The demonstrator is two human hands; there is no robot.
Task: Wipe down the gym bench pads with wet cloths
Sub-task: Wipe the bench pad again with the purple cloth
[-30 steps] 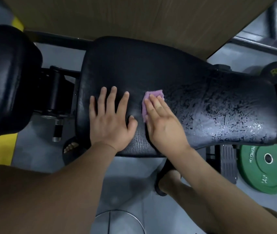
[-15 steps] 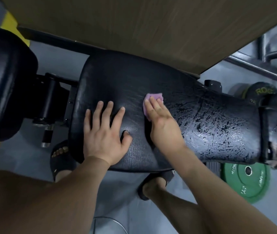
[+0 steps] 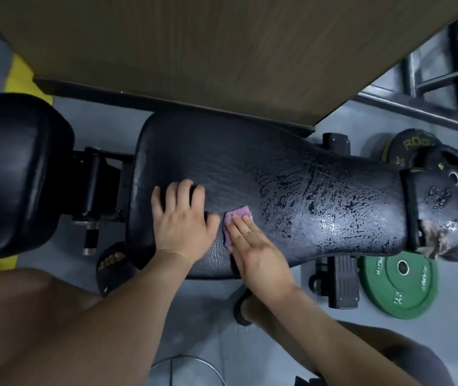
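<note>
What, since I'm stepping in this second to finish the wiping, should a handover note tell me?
Left hand rests on the long bench pad, holding nothing.
Right hand presses the pink cloth flat on that pad, beside the left hand.
Done: the pad's right part glistens wet.
To do: its matte part around the hands, and the second pad at far left, which shows no wet sheen.

Green plate [image 3: 399, 288]: lying flat on the grey floor [image 3: 208, 316] to my right — just beside a black ribbed pedal [image 3: 343, 282].
Black plates [image 3: 411, 147]: overlapping, lying farther from me.
Wooden board [image 3: 194, 51]: stretching across the top.
Sandal [image 3: 112, 263]: I'm wearing it — black.
</note>
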